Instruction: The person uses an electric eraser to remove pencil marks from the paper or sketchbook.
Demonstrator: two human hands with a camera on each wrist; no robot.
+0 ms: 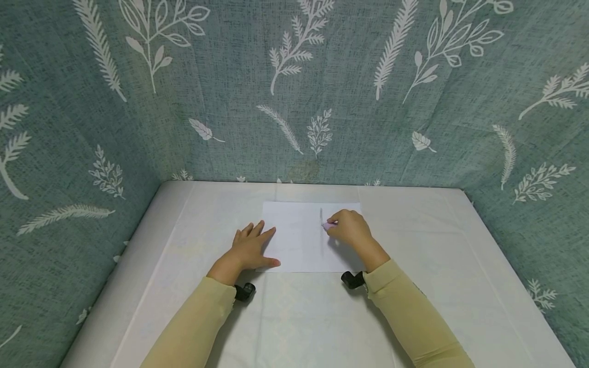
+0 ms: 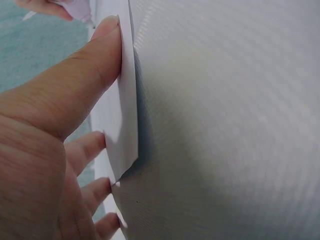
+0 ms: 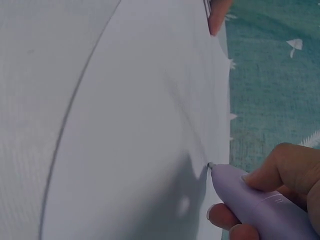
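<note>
A white sheet of paper (image 1: pixel 303 235) lies flat at the middle of the desk (image 1: pixel 414 306), a faint line drawn down its right part. The left hand (image 1: pixel 250 250) rests at the sheet's 8 o'clock corner, its fingers (image 2: pixel 75 90) released and spread, the thumb pressing the edge down. At the sheet's 2 o'clock, the right hand (image 1: pixel 352 228) has its fingers grasping a lilac pen (image 3: pixel 255 205), tip touching the paper.
</note>
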